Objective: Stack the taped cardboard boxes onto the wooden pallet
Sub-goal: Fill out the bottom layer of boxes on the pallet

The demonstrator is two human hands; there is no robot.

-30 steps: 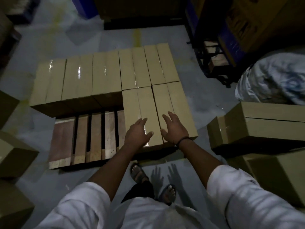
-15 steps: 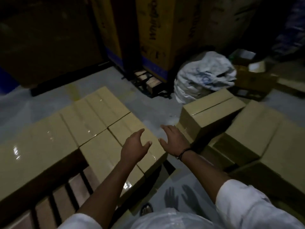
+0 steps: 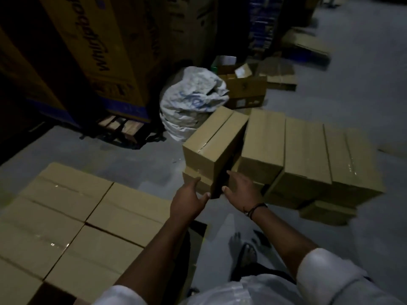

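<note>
Brown cardboard taped along its top seam, the nearest box [image 3: 211,146] lies tilted on the left end of the loose pile [image 3: 308,155] on the floor, well apart from the stacked boxes [image 3: 88,219] at lower left. It looks stiff, smooth-sided and moderately heavy, so it is best taken under its long bottom edges, not by the slick tape. The left hand [image 3: 189,201] and right hand [image 3: 240,190] are spread and empty on either side of its near corner; whether they touch it is unclear. A white sack [image 3: 191,102] sits behind.

Dim, murky light, black upper-left corner, soft motion blur
</note>
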